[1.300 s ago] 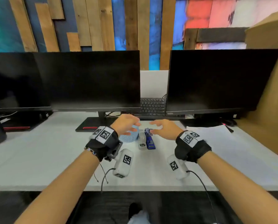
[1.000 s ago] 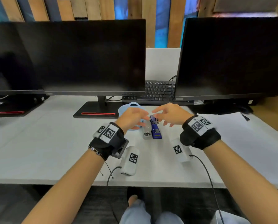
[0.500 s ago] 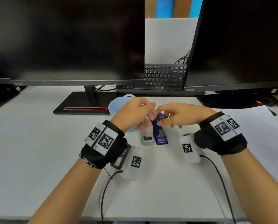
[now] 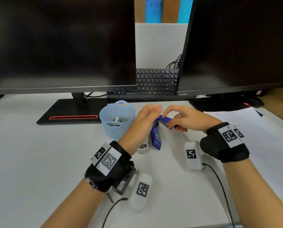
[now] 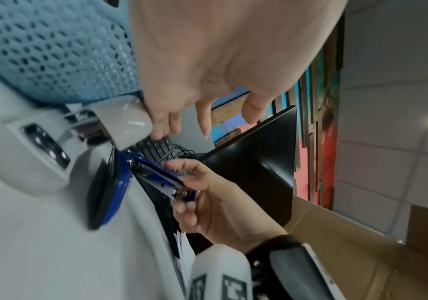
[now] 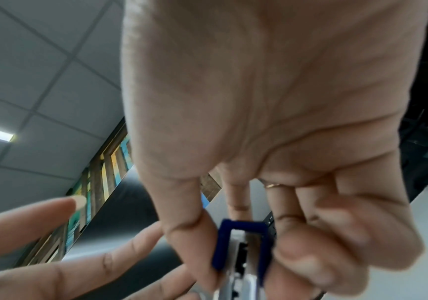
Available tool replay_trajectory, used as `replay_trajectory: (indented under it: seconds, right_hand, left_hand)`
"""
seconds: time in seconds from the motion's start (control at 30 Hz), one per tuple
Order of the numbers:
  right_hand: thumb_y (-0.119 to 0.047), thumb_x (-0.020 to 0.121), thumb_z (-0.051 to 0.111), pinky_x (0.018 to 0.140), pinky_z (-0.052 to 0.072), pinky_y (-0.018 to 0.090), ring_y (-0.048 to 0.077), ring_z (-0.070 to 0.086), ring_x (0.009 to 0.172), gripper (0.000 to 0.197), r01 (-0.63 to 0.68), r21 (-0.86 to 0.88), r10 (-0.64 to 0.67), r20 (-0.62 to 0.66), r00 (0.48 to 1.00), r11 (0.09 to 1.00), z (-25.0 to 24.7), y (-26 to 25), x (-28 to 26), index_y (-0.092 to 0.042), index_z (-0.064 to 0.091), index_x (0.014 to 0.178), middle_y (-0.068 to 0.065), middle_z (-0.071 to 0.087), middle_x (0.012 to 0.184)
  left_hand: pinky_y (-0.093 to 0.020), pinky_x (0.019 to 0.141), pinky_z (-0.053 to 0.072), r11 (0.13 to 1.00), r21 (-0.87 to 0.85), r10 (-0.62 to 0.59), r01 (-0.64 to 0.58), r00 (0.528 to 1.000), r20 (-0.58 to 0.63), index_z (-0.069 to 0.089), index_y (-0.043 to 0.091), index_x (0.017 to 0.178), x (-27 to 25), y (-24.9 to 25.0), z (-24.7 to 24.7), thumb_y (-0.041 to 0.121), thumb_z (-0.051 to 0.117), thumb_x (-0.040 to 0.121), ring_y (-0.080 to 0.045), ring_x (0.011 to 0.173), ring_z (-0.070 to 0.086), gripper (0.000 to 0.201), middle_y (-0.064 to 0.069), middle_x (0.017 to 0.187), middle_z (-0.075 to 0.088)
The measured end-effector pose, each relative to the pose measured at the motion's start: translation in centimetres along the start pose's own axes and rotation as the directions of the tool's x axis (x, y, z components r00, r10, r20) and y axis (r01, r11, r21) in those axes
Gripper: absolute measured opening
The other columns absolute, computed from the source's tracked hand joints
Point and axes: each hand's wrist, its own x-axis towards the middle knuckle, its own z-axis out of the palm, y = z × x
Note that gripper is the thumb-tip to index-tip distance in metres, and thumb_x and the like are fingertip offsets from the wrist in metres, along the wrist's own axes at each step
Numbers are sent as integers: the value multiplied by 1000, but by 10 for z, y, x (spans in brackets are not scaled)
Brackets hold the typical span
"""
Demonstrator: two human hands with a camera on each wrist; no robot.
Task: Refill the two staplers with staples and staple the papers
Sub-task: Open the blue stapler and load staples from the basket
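A blue stapler [image 4: 156, 137] lies on the white desk with its top arm swung up. My right hand [image 4: 186, 120] pinches the end of that arm between thumb and fingers; the right wrist view shows the blue arm [image 6: 241, 241] and the metal rail inside it. My left hand [image 4: 145, 117] hovers just left of it with straight, loose fingers [image 5: 202, 121] and holds nothing. A grey stapler [image 5: 40, 146] lies beside the blue one, half hidden under my left wrist [image 4: 143, 146]. A pale blue mesh basket [image 4: 110, 112] holds staple strips. White papers [image 4: 252, 129] lie at the right.
Two dark monitors [image 4: 61, 43] stand close behind, with a black keyboard [image 4: 155, 83] between them. The left monitor's black base [image 4: 68, 112] sits left of the basket. Cables run from both wrist units across the near desk.
The head view has tilted down and come closer. My right hand has taken the blue stapler's top arm and swung it up; before, the stapler lay closed under both hands.
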Motion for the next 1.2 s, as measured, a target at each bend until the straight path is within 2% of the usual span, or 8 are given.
replay_trajectory:
  seconds: [0.3,0.47,0.63,0.7,0.8,0.97,1.1,1.2]
  right_hand:
    - [-12,92,53,46,37,18,12,45,51,21,-13,61,29,-266,963,998,-4,10,4,-5,73,88,4,58,62]
    - [-16,92,54,49,36,22,14,41,47,29,10,117,41,-421,906,993,-10,16,3,4,67,74,5,51,55]
    - [-13,93,52,47,35,19,14,42,48,27,32,191,65,-482,874,981,-10,19,5,2,64,74,2,45,52]
    - [-13,94,50,48,36,19,16,41,51,27,47,203,65,-511,857,978,-11,19,5,1,62,74,2,43,54]
    - [-10,94,47,44,35,13,13,38,51,30,103,211,34,-559,829,972,-16,18,0,9,67,83,3,39,56]
    - [-9,94,42,47,34,17,13,40,58,32,229,208,-35,-664,747,951,-24,16,-7,10,67,87,10,44,65]
    - [-9,92,43,51,33,25,16,37,59,31,264,208,-41,-709,704,942,-23,15,-7,13,63,83,9,40,62]
    - [-9,93,43,51,32,23,14,36,55,31,290,214,-47,-725,687,933,-24,13,-7,15,60,81,6,38,59]
  left_hand:
    - [-20,111,25,950,-285,-87,124,986,140,38,24,143,-16,9,11,45,34,98,2,137,34,50,15,136,48]
    - [2,56,42,984,-162,-50,73,989,141,50,32,84,-26,13,24,32,27,103,24,55,56,30,34,55,61]
    - [-10,75,41,979,-156,-118,132,989,93,54,28,110,-22,8,16,46,34,98,17,68,52,30,25,85,61]
    - [-17,87,35,962,-204,-164,182,981,104,37,24,144,-19,6,13,50,37,95,10,98,54,55,17,126,53]
    - [-31,110,22,956,-228,-159,182,981,115,21,24,152,-16,5,8,56,41,92,-11,146,18,71,2,161,15]
    - [-36,115,19,947,-274,-144,168,984,106,24,27,151,-15,6,6,58,46,89,-17,147,17,73,1,159,21]
    - [-45,115,28,958,-198,-169,208,966,193,61,36,91,-17,7,2,58,38,93,-24,131,46,32,3,118,61]
    - [-49,114,30,966,-157,-169,206,961,219,57,39,90,-16,7,-1,52,39,95,-25,126,52,23,-2,120,64]
